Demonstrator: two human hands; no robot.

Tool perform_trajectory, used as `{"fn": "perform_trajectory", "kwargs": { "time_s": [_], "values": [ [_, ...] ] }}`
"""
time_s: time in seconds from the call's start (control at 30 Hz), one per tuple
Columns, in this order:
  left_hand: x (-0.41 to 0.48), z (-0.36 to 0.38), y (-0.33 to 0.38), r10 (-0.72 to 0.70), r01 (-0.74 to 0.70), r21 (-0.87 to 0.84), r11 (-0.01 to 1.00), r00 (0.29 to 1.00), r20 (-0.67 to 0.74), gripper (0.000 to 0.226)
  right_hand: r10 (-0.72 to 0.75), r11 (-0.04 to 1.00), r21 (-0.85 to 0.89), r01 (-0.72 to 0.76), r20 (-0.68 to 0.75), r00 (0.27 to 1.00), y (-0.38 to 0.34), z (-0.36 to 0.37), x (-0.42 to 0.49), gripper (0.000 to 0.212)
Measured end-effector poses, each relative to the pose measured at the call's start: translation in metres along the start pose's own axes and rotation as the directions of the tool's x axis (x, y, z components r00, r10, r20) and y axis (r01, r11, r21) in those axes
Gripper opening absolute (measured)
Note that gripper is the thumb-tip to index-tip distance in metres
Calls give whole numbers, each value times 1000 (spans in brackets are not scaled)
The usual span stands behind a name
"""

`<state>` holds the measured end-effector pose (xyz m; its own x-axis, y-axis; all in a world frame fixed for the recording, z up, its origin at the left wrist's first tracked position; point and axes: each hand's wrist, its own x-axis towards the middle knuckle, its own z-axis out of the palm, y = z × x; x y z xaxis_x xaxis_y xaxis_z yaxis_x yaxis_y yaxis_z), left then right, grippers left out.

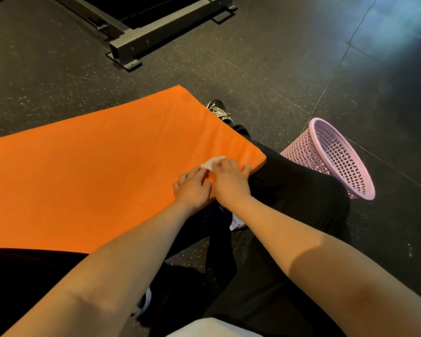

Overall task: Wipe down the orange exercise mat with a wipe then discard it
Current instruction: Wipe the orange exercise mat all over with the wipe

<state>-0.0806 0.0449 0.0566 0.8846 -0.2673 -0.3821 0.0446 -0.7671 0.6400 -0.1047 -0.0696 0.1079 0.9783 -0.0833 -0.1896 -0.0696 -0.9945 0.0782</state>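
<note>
A small white wipe (213, 162) is pressed under the curled fingers of the right hand (229, 181) on the near right corner of a flat orange foam exercise mat (83, 166). The left hand (192, 188) is rested just beside it, fingers bent; whether the wipe is gripped by it cannot be told. A pink plastic lattice wastebasket (299, 152) is seen nearby to the right, and 1 grey steel equipment frame (141, 42) well beyond.

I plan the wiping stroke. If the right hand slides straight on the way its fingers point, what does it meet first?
Probably only bare orange mat: the right hand, with the wipe under its fingers, points left and away across it. The way looks free.
</note>
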Motion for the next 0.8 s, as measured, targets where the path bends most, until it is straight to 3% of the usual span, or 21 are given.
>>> {"fn": "perform_trajectory", "kwargs": {
  "time_s": [0.1, 0.2, 0.37, 0.53, 0.7, 0.8],
  "values": [
    [7, 1, 1, -29, 29, -12, 1000, 998, -46, 40, -138, 990, 53, 134, 80, 987, 0, 5, 6, 57],
    [13, 1, -3, -27, 24, -39, 999, 997, -78, 45, -154, 987, -21, 159, 155, 976, 12, -3, 26, 53],
    [29, -3, -4, -67, 63, -56, 996, 995, -77, 50, 62, 996, -70, -53, 146, 987, 25, -18, 60, 59],
    [51, -9, -2, -96, 82, -140, 987, 991, -93, 50, -117, 991, -27, 129, 279, 953, 3, -6, 69, 65],
    [73, -12, -2, -57, 22, -238, 971, 988, -141, 51, 99, 995, -29, -95, 213, 972, 17, -13, 108, 67],
    [87, -12, 2, -26, -37, -374, 927, 986, -162, 49, 60, 998, 11, -63, 191, 980, 11, -5, 119, 60]
  ]
}}
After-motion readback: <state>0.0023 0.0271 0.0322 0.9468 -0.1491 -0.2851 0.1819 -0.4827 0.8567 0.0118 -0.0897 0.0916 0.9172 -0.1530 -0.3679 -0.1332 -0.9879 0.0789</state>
